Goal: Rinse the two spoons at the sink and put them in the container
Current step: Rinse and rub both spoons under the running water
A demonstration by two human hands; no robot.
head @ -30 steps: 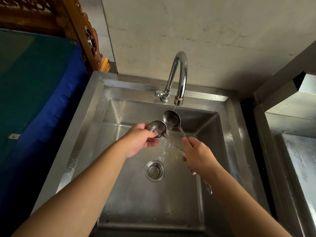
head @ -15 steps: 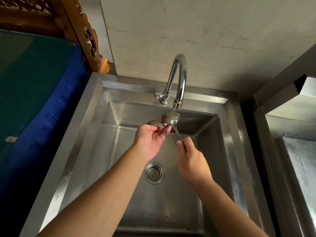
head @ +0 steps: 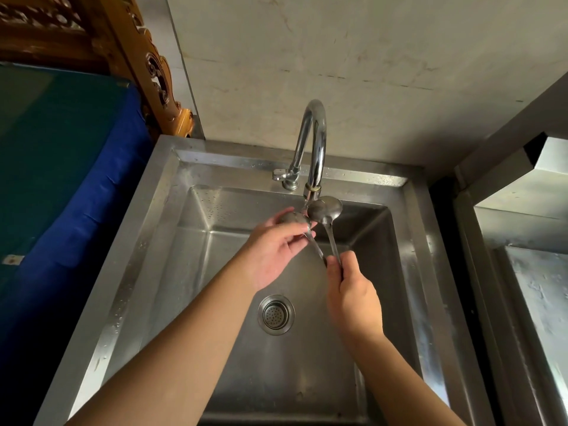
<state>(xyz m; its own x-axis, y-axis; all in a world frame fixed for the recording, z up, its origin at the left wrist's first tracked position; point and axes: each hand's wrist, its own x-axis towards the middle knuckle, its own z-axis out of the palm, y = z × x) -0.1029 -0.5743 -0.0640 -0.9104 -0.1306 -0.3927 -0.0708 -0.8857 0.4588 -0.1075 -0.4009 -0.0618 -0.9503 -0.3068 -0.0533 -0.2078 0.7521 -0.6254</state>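
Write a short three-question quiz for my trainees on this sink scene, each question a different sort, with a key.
1. True or false: both spoons are held by their handles in the right hand.
2. Which hand touches a spoon bowl: A) the left hand or B) the right hand?
3. Fill in: the spoon bowls are held just under the ____ spout.

Key: 1 true; 2 A; 3 faucet.

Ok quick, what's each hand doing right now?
Left hand: fingers curled around the bowl of one spoon.
Right hand: closed, pinching both spoon handles; the other spoon sits under the tap.
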